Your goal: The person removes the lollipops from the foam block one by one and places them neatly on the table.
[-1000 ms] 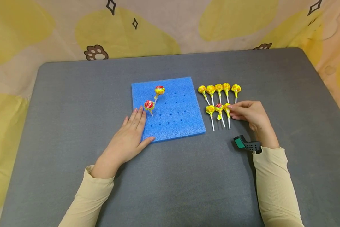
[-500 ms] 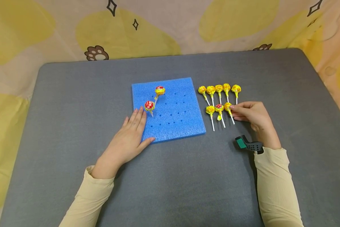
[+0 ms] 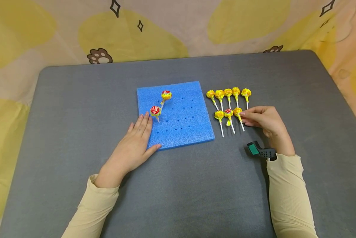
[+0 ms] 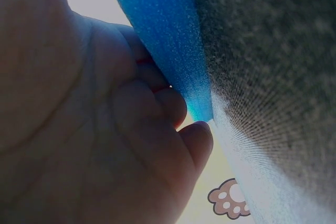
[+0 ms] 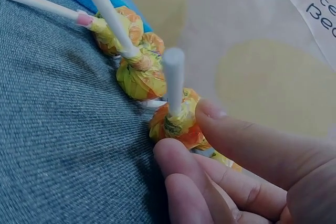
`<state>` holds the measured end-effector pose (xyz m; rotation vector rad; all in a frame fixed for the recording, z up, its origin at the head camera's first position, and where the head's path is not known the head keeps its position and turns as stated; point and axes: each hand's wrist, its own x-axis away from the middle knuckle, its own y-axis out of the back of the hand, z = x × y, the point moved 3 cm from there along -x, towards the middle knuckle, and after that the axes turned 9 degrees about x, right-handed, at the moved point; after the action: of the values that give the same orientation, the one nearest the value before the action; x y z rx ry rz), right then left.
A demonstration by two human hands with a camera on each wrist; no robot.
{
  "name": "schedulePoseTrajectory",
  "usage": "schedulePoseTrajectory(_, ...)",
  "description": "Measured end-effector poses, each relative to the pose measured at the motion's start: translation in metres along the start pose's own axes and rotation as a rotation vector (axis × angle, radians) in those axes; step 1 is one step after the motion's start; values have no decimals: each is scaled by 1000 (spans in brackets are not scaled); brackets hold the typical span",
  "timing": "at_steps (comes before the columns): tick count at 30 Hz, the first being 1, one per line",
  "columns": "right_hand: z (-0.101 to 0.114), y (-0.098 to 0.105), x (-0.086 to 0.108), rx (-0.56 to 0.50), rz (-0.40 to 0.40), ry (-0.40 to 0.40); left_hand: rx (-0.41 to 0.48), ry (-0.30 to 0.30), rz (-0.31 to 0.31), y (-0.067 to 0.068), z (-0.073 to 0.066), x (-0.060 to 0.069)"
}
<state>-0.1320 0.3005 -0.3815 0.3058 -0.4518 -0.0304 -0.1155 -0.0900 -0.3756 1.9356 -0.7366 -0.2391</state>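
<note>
A blue foam board (image 3: 192, 132) with rows of small holes lies mid-table in the head view. Two lollipops stand in it: one red-topped lollipop (image 3: 155, 111) near its left edge, and another lollipop (image 3: 166, 95) farther back. My left hand (image 3: 129, 148) rests with straight fingers along the board's left edge, thumb at the front corner. To the right of the board, my right hand (image 3: 264, 120) pinches the head of a yellow-wrapped lollipop (image 3: 238, 111) between thumb and fingers. In the right wrist view, that lollipop's white stick (image 5: 173, 80) points toward the camera.
Two more lollipops, one yellow (image 3: 219, 115) and one red-topped (image 3: 228, 113), lie left of the pinched one. Behind them, a row of several yellow lollipops (image 3: 227, 93) lies on the grey table (image 3: 189, 191). A patterned cloth (image 3: 166, 33) hangs behind the table.
The pinched lollipop has tilted, its stick end swinging right and slightly back. My right hand has shifted slightly right. My left hand stays on the board.
</note>
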Motion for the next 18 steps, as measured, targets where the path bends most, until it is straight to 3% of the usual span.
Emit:
schedulePoseTrajectory(10,3,1,3,-108,44,21,2,-2,-7,0,0,0)
schedulePoseTrajectory(18,7,5,5,-119,70,45,1,7,-4,0,0,0)
